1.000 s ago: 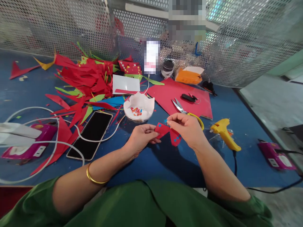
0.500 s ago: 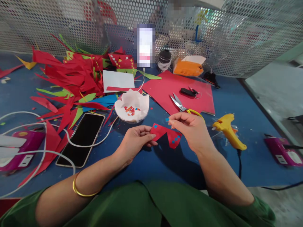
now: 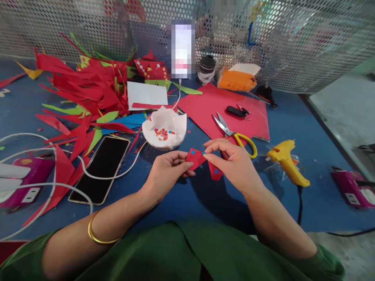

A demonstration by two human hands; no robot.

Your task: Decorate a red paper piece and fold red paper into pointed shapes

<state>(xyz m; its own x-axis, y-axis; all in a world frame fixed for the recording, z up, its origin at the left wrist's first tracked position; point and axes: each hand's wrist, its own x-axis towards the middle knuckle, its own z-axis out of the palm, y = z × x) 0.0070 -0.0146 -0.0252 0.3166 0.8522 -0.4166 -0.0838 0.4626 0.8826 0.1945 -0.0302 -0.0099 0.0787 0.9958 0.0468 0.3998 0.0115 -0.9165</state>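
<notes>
Between the thumb and fingers of my left hand [image 3: 172, 166] is the left end of a red paper piece [image 3: 197, 159], held above the blue table. Small blue squares dot this piece, and a notch cuts into its lower edge. My right hand [image 3: 231, 160] pinches a tiny blue paper square [image 3: 204, 154] against the piece's upper edge, its fingers hiding part of the red paper. Just beyond my hands stands a white paper-lined bowl [image 3: 149, 134] with small red, orange and blue bits in it. Scissors [image 3: 243, 142] with yellow handles lie behind my right hand.
A yellow glue gun [image 3: 285, 160] lies right, its cord running forward. Red card [image 3: 205, 105] carries a black key fob [image 3: 236, 111]. A dark phone [image 3: 102, 169], white cables and a heap of red paper scraps [image 3: 88, 84] lie left. A perforated metal screen [image 3: 278, 50] bounds the back.
My right hand has moved left and slightly down, bringing the blue square onto the red paper's upper edge. My left hand keeps its hold. The view has shifted slightly.
</notes>
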